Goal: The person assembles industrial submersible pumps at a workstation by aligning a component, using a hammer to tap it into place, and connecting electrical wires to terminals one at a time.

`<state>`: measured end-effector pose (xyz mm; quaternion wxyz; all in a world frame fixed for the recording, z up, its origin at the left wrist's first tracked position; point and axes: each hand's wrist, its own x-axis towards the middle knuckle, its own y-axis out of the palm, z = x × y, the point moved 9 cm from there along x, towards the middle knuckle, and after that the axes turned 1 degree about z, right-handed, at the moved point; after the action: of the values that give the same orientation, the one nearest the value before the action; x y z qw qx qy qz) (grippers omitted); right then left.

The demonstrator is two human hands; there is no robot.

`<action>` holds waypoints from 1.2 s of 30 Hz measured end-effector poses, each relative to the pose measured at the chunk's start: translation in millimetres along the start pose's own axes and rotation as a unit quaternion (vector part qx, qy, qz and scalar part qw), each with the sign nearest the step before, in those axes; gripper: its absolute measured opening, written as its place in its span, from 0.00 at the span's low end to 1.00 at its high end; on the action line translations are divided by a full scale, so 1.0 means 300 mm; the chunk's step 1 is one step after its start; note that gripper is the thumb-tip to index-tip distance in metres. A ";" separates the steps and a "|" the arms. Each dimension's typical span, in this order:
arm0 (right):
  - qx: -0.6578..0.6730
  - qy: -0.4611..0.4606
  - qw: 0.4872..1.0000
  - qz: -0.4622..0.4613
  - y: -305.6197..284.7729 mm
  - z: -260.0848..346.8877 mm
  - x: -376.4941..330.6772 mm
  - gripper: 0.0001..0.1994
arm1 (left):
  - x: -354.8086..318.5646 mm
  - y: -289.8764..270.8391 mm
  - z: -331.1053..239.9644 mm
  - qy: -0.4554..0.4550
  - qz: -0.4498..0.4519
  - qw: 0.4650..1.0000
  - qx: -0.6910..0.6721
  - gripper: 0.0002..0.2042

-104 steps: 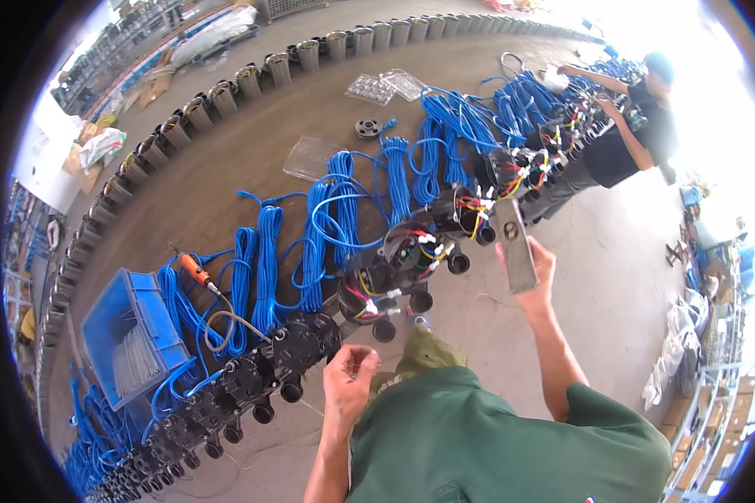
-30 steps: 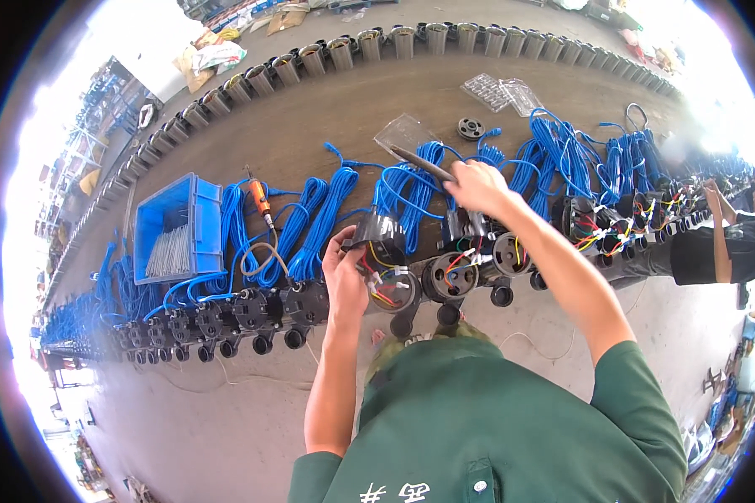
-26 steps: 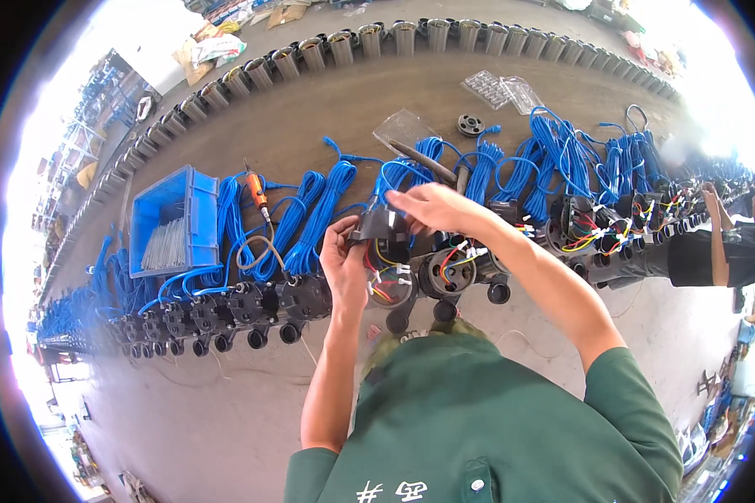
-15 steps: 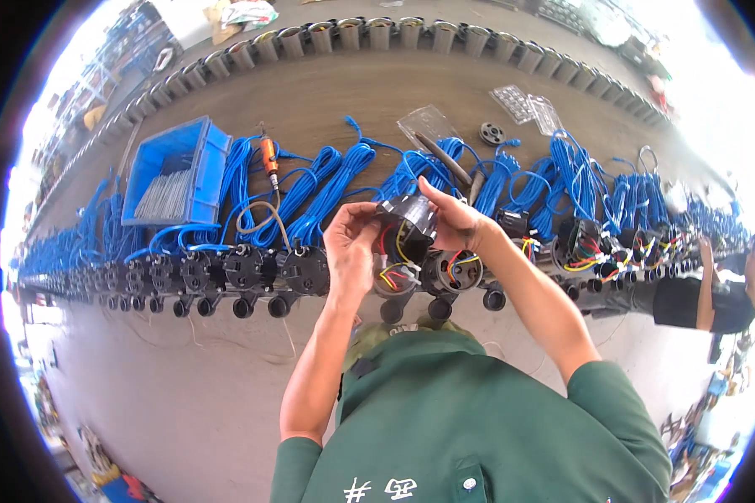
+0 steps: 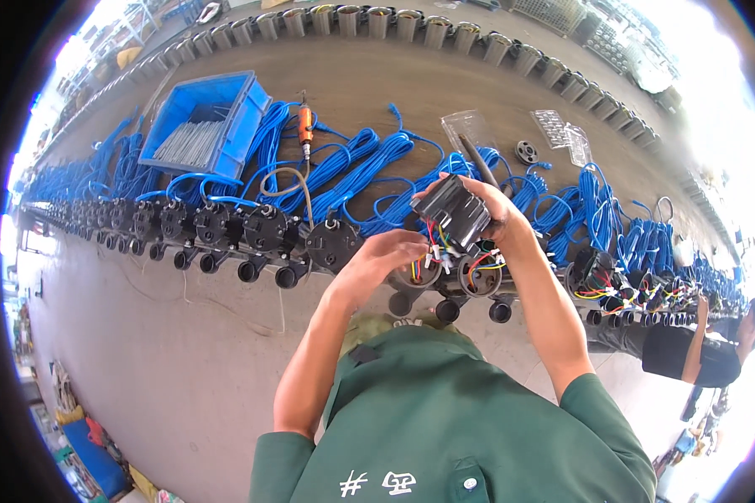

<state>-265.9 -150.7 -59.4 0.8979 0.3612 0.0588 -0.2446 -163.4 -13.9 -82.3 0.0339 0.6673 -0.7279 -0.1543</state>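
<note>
In my right hand (image 5: 498, 211) is a black ribbed plastic cover (image 5: 453, 210), gripped and tilted above the row at the bench's near edge. Thin coloured wires (image 5: 434, 236) with white connectors hang from beneath it toward an open round housing (image 5: 418, 273). My left hand (image 5: 379, 261) is beside these wires, fingers stretched toward them and apparently holding nothing. Just right of that housing, another open one (image 5: 481, 277) shows wires inside. A closed black round cap (image 5: 334, 245) tops the unit to the left of my left hand.
A blue crate (image 5: 245, 126) of thin grey rods stands on the bench (image 5: 361, 84). Near it lies an orange power screwdriver (image 5: 305, 126). Coiled blue cables (image 5: 365, 172) line the bench. Metal cylinders (image 5: 350, 23) form a far row. Another person (image 5: 696, 348) works at the right.
My left hand has let go of the black cover and moved down beside the wires. The right hand now holds the cover alone, turned with its ribbed outside upward. The view has shifted.
</note>
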 end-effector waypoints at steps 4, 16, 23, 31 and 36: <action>0.004 -0.025 0.999 0.033 0.039 -0.017 0.033 0.21 | 0.038 0.027 -0.034 -0.059 0.090 0.994 0.004 0.20; -0.266 0.071 0.959 -0.065 -0.033 -0.099 0.000 0.22 | 0.060 0.007 0.061 0.008 -0.249 0.871 0.423 0.21; -0.307 0.011 0.938 -0.160 -0.126 -0.148 -0.030 0.20 | 0.000 -0.009 0.128 0.033 -0.332 0.835 0.437 0.38; -0.263 -0.026 0.943 -0.200 -0.092 -0.168 -0.010 0.19 | 0.064 -0.024 0.183 0.011 -0.166 0.847 0.505 0.28; -0.315 -0.024 0.924 -0.213 -0.113 -0.166 -0.021 0.20 | 0.019 -0.042 0.196 0.001 -0.276 0.842 0.464 0.38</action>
<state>-284.1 -135.4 -115.1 0.8933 0.0325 0.1871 -0.4073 -167.0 -9.7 -142.5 -0.3235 0.7784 -0.4998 0.1990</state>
